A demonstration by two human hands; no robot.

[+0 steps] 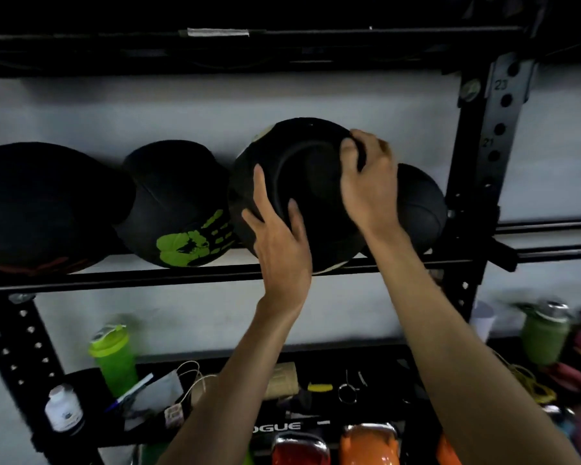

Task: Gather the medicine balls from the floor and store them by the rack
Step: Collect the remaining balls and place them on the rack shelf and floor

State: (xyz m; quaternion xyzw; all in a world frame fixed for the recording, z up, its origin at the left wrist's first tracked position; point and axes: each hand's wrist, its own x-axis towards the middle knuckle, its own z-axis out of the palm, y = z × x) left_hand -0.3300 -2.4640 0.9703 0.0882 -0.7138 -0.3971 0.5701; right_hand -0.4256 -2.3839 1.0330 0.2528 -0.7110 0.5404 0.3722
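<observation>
both hands [282, 243] pressing medicine ball [302, 182] onto rack rail [148, 276], grey wall [114, 109] behind.

Four black medicine balls [302, 182] on rack rail [148, 278]; two hands; three orange kettlebells [368, 444]; two green bottles [114, 357].

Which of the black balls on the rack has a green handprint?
The second ball from the left; the ball in both hands and the others show no such print.

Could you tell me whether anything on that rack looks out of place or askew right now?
Nothing looks damaged or spilled. The one unsettled item is the black medicine ball held by the left hand and right hand: it sits higher and further forward than the green-handprint ball and the ball to its right, partly covering that one.
</observation>
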